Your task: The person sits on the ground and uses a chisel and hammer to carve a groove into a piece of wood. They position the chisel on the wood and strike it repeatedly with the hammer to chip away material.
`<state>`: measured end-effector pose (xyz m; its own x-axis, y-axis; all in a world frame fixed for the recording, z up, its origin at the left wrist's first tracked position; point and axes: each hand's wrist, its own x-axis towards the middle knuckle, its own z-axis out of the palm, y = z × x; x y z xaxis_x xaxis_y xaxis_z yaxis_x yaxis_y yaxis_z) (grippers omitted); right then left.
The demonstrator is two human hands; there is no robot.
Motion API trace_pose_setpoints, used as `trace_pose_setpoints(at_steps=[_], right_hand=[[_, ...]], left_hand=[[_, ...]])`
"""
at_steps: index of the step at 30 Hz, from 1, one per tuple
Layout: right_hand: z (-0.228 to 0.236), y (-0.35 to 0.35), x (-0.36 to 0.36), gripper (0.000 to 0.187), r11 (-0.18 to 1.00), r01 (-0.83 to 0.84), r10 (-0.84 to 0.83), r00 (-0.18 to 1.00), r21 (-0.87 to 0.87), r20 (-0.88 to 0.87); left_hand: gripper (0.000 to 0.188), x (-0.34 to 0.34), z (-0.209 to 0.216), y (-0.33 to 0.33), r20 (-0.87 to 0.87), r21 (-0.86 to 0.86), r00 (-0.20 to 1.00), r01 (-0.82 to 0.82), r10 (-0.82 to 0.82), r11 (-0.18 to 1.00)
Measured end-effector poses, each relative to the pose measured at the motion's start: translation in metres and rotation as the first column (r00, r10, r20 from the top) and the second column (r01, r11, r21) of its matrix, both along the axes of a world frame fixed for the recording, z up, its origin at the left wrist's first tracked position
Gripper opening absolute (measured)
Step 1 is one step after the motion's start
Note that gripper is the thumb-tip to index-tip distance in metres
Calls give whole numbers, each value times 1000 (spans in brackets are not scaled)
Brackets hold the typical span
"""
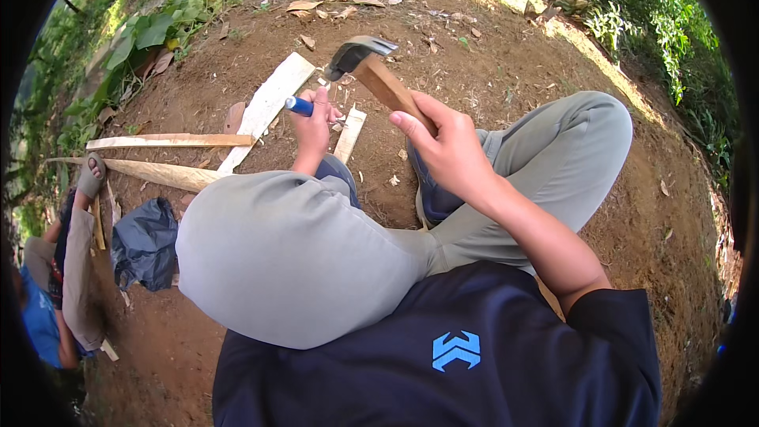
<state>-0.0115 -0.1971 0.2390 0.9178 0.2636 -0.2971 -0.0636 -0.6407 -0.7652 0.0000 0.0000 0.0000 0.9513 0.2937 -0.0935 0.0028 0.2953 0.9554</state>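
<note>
The hammer [387, 88] is gripped well back from its head, likely for leverage. The right hand [452, 141] curls its fingers round the handle. By the wood strip [349, 136], the left hand [314, 122] has its fingers closed on the blue tool [298, 105], butt bare, perhaps keeping knuckles clear; tip contact I can't tell.

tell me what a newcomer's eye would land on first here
The claw hammer would probably catch the eye first, held in the right hand at upper centre. Below and left of it, the left hand grips a blue-handled tool. Further left, a crumpled dark bag rests on the soil.
</note>
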Motion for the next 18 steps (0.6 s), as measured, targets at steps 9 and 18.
trace_pose_setpoints(at_steps=[9,18], right_hand=[[-25,-62,-3,32,983,184,-185,982,-17,-39],[-28,-57,-11,33,988,146,-146,989,55,-15]], left_hand=[[37,5,15,8,2,-218,991,-128,131,967],[37,-1,2,-3,9,-143,996,-85,87,986]])
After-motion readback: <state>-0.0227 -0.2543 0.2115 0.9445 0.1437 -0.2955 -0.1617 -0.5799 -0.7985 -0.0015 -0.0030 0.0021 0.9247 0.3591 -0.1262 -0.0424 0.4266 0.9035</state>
